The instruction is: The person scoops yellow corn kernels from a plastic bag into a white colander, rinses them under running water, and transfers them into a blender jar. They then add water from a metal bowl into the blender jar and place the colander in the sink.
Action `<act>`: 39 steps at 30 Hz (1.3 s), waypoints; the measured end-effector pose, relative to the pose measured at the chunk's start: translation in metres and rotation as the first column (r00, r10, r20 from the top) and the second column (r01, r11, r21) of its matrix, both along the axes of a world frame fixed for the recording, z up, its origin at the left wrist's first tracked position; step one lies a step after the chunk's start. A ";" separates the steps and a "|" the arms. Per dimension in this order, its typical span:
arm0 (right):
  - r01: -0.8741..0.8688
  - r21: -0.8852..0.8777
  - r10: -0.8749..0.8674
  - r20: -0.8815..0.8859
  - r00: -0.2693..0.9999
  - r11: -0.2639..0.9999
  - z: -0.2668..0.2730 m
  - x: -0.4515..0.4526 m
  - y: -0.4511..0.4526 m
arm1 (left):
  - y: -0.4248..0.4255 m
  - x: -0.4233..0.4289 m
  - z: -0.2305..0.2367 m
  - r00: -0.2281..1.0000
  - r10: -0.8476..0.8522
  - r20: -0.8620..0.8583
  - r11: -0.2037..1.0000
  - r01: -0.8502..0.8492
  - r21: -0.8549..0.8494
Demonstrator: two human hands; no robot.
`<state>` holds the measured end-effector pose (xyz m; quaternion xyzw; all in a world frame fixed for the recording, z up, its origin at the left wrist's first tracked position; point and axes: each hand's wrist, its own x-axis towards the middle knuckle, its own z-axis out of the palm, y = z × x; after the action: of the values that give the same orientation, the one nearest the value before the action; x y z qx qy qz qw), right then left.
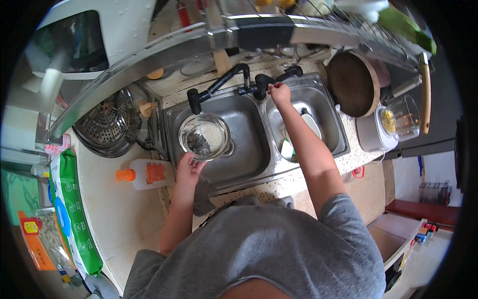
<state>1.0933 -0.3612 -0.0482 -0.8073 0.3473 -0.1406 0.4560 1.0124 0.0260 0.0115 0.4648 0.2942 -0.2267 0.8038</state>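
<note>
My left hand (189, 168) grips the near rim of a round, shiny bowl (181, 140). White rice (212, 135) is heaped on the bowl's right side, with what looks like water beside it. The bowl is held over the left basin (248, 149) of a stainless steel double sink, below the spout end of a black faucet (220, 83). At the faucet's right part, the fingers of my right hand (280, 94) are closed on its black handle (263, 84). My right forearm crosses the right basin (333, 130) and hides part of it.
In the right basin lie a white dish (312, 125) and a green-and-white item (287, 149). A frying pan (353, 84) and a white appliance (375, 130) stand to the right. Left are a jug with an orange cap (149, 174) and a metal steamer (108, 119). A metal rack (179, 46) spans above.
</note>
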 end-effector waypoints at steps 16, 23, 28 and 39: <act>-0.047 -0.032 0.045 -0.063 0.997 0.998 0.018 0.001 -0.011 | 0.017 0.018 -0.026 0.985 0.169 -0.020 0.984 -0.170 -0.054; -0.039 -0.005 0.038 -0.112 0.993 0.999 0.019 0.002 -0.015 | 0.021 0.016 -0.032 0.978 0.197 -0.071 0.975 -0.204 -0.093; -0.049 -0.020 0.046 -0.145 0.988 0.999 0.025 0.000 -0.012 | 0.022 0.005 -0.039 0.985 0.152 -0.082 0.981 -0.160 -0.106; -0.036 -0.006 0.034 -0.188 0.982 0.999 0.033 -0.004 -0.009 | 0.025 -0.004 -0.063 0.993 0.106 -0.058 0.986 -0.112 -0.120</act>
<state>1.0898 -0.3698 -0.0150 -0.8249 0.3739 -0.0573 0.4200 1.0083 0.0513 -0.0516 0.3918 0.3253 -0.2117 0.8342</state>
